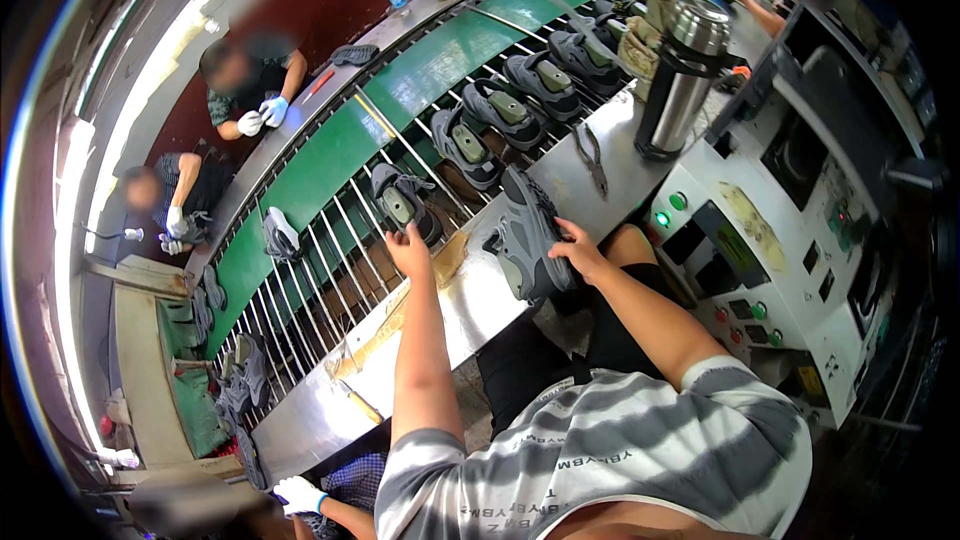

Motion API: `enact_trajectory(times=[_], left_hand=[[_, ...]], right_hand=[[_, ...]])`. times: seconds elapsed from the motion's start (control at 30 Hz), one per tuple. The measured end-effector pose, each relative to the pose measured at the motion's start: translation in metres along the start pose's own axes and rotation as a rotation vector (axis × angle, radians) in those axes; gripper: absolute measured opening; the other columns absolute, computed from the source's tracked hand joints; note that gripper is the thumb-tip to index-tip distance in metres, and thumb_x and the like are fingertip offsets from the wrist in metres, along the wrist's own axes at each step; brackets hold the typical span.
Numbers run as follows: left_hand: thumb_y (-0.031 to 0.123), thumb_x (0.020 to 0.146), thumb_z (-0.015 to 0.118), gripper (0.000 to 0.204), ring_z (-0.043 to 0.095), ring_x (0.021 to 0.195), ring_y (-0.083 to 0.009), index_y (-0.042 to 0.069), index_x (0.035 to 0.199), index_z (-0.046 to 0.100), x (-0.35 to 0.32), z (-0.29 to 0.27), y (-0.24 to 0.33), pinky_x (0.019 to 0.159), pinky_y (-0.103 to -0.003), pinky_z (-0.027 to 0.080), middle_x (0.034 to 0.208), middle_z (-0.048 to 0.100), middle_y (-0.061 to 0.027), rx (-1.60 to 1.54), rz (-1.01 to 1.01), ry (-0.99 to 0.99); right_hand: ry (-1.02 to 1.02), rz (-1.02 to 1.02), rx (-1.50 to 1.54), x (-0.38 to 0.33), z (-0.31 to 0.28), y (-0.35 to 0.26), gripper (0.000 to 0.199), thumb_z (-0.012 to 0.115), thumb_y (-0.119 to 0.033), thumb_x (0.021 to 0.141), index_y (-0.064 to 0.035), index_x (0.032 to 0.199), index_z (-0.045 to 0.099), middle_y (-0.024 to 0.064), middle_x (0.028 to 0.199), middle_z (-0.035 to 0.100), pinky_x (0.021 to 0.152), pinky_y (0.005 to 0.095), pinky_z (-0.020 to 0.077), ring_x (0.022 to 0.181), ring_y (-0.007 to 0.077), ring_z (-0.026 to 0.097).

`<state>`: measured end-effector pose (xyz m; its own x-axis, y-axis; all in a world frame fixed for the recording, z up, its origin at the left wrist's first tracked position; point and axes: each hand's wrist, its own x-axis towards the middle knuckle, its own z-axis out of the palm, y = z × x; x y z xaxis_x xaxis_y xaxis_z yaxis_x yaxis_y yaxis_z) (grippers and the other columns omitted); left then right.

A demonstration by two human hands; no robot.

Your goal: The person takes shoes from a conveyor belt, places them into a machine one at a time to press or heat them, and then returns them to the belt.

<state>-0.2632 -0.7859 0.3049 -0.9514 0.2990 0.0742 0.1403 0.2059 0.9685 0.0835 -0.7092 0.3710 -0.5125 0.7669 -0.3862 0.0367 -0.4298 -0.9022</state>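
My right hand is closed on the side of a grey sneaker, which is tipped over the near edge of the metal ledge. Part of that shoe's shape is hard to make out where its grey parts overlap. My left hand is at the near end of another grey sneaker on the rollers, with its fingers apart. A pale green insert shows in that shoe's opening. To its right, several similar sneakers stand in a row along the rollers.
A pair of pliers and a steel flask are on the metal ledge. A control panel stands at my right. Gloved co-workers sit beyond the green conveyor belt; another gloved hand is at lower left.
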Motion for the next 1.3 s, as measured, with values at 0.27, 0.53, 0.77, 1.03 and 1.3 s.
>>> enact_trajectory(times=[0.27,0.53,0.77,1.03,1.3], left_hand=[[-0.007,0.081,0.039,0.032,0.058,0.061,-0.0178,-0.001,0.103,0.062,-0.133,-0.034,-0.029,0.045,-0.026,0.048,0.110,0.062,-0.0149,0.029,-0.258,-0.183],[-0.011,0.078,0.038,0.039,0.048,0.059,-0.0175,0.004,0.101,0.064,-0.209,0.035,0.006,0.041,-0.026,0.044,0.096,0.054,-0.0139,-0.176,-0.152,-0.376],[0.008,0.079,0.049,0.013,0.051,0.044,-0.0179,0.003,0.074,0.060,-0.256,0.085,0.029,0.039,-0.030,0.040,0.059,0.054,-0.0085,-0.060,-0.136,-0.380],[0.007,0.078,0.050,0.012,0.050,0.045,-0.0158,0.000,0.070,0.056,-0.254,0.088,-0.008,0.043,-0.026,0.041,0.059,0.054,-0.0074,-0.115,-0.013,-0.418],[0.003,0.081,0.049,0.013,0.051,0.045,-0.0156,-0.001,0.070,0.054,-0.259,0.089,0.005,0.041,-0.025,0.039,0.062,0.054,-0.0083,-0.169,-0.103,-0.412]], right_hand=[[-0.177,0.075,0.718,-0.112,-0.075,-0.022,0.068,0.050,-0.011,0.072,-0.0024,0.139,0.043,0.0178,0.122,0.059,0.094,0.0395,0.0495,0.106,0.0280,0.062],[0.206,-0.626,0.625,-0.317,-0.256,-0.021,0.085,0.060,-0.011,0.056,0.0014,0.139,0.043,0.0173,0.133,0.053,0.104,0.0393,0.0413,0.120,0.0297,0.054],[1.282,-0.722,-0.126,-0.459,-0.418,-0.023,0.081,0.070,-0.013,0.055,-0.0044,0.135,0.054,0.0079,0.117,0.059,0.092,0.0298,0.0423,0.105,0.0184,0.055],[1.609,-0.298,-0.553,-0.488,-0.576,-0.098,0.074,0.071,-0.021,0.059,-0.0120,0.131,0.057,0.0161,0.103,0.067,0.079,0.0323,0.0502,0.083,0.0229,0.066],[1.534,0.425,-0.752,-0.405,-0.587,-0.146,0.084,0.070,-0.037,0.059,-0.0236,0.139,0.048,0.0218,0.134,0.049,0.099,0.0425,0.0446,0.121,0.0373,0.050]])
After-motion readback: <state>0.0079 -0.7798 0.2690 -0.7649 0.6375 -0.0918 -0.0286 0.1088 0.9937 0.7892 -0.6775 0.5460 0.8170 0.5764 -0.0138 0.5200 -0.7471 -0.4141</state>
